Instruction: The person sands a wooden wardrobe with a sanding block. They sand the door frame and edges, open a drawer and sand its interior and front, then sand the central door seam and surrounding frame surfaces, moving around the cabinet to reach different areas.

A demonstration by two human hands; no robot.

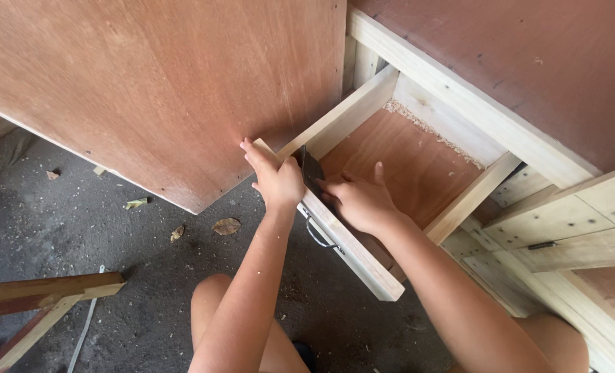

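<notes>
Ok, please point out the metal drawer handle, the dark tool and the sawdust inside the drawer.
metal drawer handle (318, 237), head view, on its curved bar.
dark tool (311, 171), head view, on its flat dark face between the hands.
sawdust (418, 121), head view, on the strip along the drawer's back edge.

— What's the drawer (362, 207) made of?
— Pale raw wood on the rails, matt and unpainted; its bottom panel (407, 162) is reddish plywood, smooth, with rough sawdust along one edge.
— The handle (318, 237)?
— Thin metal, dull grey.
— And the big board (155, 83)?
— The same reddish plywood, faintly grainy, matt.
— The floor (59, 228)?
— Rough grey concrete, dusty, strewn with chips.
</notes>
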